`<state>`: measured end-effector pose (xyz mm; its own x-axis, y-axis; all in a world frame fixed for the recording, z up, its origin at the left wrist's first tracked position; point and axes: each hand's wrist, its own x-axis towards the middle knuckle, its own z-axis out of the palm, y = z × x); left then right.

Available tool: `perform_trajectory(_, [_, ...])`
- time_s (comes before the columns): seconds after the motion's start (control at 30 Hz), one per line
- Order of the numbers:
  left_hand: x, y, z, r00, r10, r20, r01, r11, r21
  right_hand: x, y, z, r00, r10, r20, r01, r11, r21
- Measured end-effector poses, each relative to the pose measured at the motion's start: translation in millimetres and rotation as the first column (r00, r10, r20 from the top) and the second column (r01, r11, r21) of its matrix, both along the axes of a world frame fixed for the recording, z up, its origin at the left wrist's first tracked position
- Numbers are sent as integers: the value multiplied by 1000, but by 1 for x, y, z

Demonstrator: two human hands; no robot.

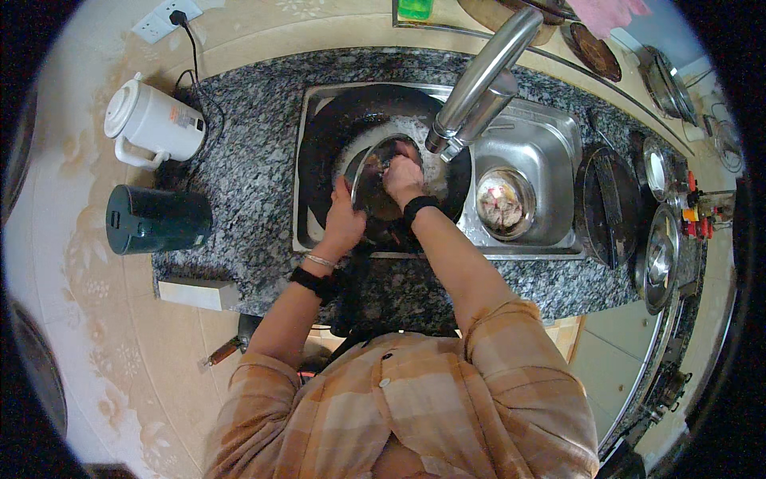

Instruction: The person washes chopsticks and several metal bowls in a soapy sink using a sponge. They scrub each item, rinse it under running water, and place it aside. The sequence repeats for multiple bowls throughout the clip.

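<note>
A large dark wok fills the left basin of a steel double sink, with whitish suds or liquid on its inside. Over it, my left hand grips the near left rim of a round glass lid or bowl; which of the two cannot be told. My right hand is inside that round piece, pressed against its surface, its fingers blurred and partly hidden. Whether it holds a cloth or sponge does not show. In the right basin stands a clear bowl with pale, reddish pieces of food.
A steel faucet arches over the sink from behind. On the granite counter at left stand a white kettle, a dark green container and a white box. At right are a dark pan and steel lids.
</note>
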<state>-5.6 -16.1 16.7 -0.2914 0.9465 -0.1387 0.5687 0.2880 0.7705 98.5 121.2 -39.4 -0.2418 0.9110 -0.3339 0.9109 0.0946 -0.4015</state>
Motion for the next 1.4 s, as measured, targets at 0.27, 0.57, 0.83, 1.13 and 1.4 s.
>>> perform_trajectory(0.27, [-21,1,-21,994,-49,95,53,998,-37,-33,-4,-1,954,8,-299,23,994,103])
perform_trajectory(0.57, [-25,2,-22,998,-24,66,31,995,-100,-27,3,-27,986,-143,-87,150,986,77])
perform_trajectory(0.83, [-28,5,-16,995,-75,66,81,993,-87,-42,-9,-7,968,29,-250,-15,998,57])
perform_trajectory(1.13, [-30,3,-30,991,-85,101,88,996,-19,-10,-5,-15,999,-33,3,33,999,29])
perform_trajectory(1.4, [-20,7,-21,992,-36,118,49,993,-111,-29,-10,-31,937,312,-155,-256,919,301])
